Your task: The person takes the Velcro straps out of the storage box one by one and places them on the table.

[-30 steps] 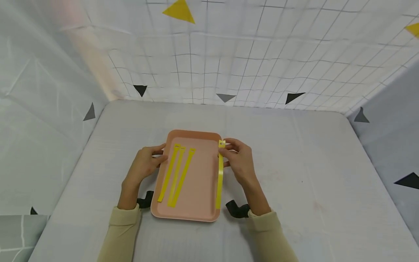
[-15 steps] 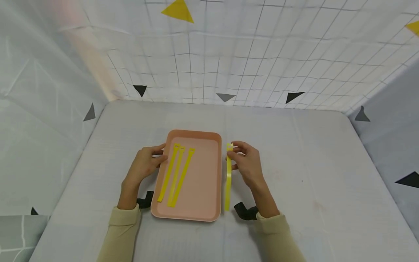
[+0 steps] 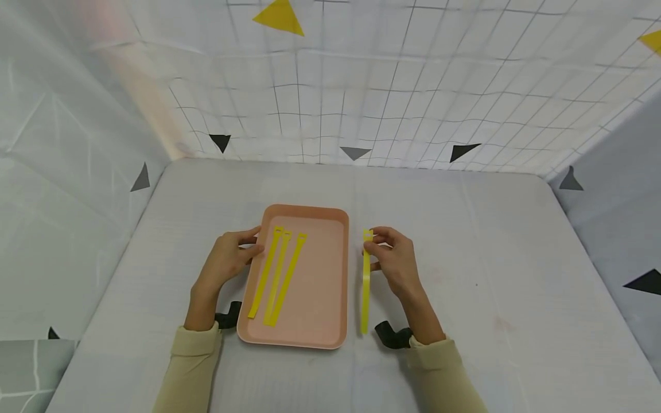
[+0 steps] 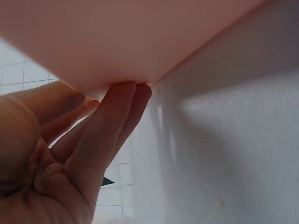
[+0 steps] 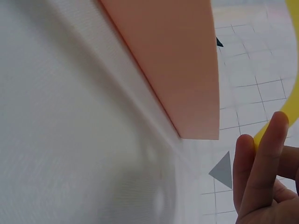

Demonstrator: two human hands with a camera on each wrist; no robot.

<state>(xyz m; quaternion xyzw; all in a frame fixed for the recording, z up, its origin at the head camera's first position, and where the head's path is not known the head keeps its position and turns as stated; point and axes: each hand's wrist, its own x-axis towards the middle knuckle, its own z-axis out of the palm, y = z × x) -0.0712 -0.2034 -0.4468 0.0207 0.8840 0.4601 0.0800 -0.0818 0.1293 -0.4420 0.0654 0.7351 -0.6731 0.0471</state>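
Note:
A pink tray (image 3: 322,287) lies on the table, and my left hand (image 3: 227,261) pinches its left rim. In the left wrist view the fingertips (image 4: 119,100) press against the tray's outer wall. Three yellow cable straps (image 3: 286,279) with slotted heads lie slanted in the tray's left half. Just beyond the tray's right edge, my right hand (image 3: 395,261) pinches another yellow cable strap (image 3: 366,292) below its head, the tail pointing toward me. That strap (image 5: 293,102) curves above the fingers in the right wrist view; whether its tail touches the table I cannot tell.
The table (image 3: 490,241) has a whitish cover. A white gridded sheet (image 3: 361,86) rises behind it, marked with black, grey and yellow triangles. Black wrist mounts (image 3: 393,335) stick out near both cuffs. The tray's wall (image 5: 173,70) stands close to my right hand.
My right hand has carried its cable strap from over the tray's right rim to the right, outside the tray. My left hand, the tray and the three straps in it have stayed put.

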